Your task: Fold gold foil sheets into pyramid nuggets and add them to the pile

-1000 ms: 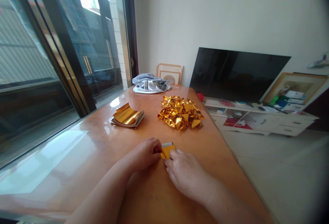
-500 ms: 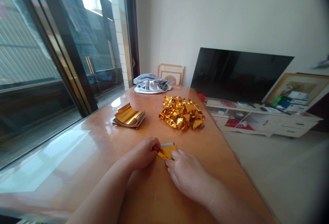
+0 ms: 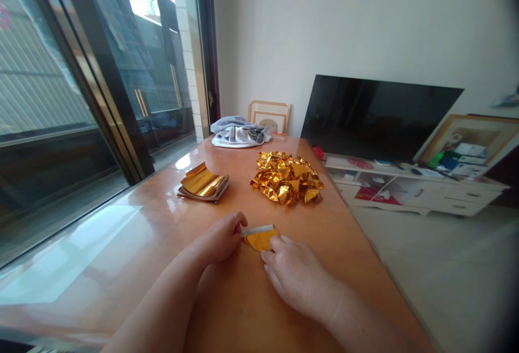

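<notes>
A partly folded sheet of gold foil paper [image 3: 259,239], with a pale strip along its far edge, lies between my hands on the table. My left hand [image 3: 225,237] has its fingers curled at the paper's left corner, thumb and forefinger pinching there. On the other side my right hand [image 3: 294,269] is closed on the right edge, its fingertips pressed to the foil. Beyond, to the left, rests a stack of flat gold foil sheets [image 3: 205,184], curling up at the back. Right of the stack sits a heap of folded gold foil pieces [image 3: 287,180].
The glossy brown table [image 3: 239,310] runs away from me. Bundled grey cloth [image 3: 239,131] lies at its far end, before leaning picture frames [image 3: 270,112]. To the right a television [image 3: 377,120] stands on a white cabinet [image 3: 421,193]; a sliding glass door [image 3: 121,72] is at left.
My left hand has shifted slightly left, and the paper's left corner now lies flatter, with more of the pale strip showing. My right hand has hardly moved.
</notes>
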{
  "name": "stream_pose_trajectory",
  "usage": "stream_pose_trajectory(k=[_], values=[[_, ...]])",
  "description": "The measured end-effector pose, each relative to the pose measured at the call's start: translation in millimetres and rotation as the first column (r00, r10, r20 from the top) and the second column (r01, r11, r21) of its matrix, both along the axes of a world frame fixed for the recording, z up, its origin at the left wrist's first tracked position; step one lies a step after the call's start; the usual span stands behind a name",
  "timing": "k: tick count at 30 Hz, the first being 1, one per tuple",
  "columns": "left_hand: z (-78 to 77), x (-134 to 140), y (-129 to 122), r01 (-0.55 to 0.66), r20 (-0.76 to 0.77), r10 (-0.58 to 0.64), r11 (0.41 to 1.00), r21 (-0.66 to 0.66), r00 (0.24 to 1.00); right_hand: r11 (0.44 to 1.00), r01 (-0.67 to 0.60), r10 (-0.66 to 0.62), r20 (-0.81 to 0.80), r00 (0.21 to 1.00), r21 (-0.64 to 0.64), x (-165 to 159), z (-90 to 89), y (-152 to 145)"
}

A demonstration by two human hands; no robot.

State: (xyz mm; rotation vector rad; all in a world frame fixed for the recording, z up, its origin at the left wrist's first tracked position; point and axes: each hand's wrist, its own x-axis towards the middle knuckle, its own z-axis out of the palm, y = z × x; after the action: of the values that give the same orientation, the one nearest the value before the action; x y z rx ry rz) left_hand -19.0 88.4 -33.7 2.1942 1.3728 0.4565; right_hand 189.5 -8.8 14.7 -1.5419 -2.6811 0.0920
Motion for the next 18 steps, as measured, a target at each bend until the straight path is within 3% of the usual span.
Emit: stream_pose_trajectory(k=[11,18], values=[[5.0,-0.3,0.2,-0.016,0.02,0.017,0.998,-0.055,1.0,1.0,0.006,-0.007,-0.021,1.0,-0.022,0.6,-0.1,-1.2],[3.8,0.1,1.1,-0.039,0.006,0.039,0.999,0.037,0.999,0.999,0.017,-0.017,-0.025,1.0,-0.029,0.9,0.0,-1.1]])
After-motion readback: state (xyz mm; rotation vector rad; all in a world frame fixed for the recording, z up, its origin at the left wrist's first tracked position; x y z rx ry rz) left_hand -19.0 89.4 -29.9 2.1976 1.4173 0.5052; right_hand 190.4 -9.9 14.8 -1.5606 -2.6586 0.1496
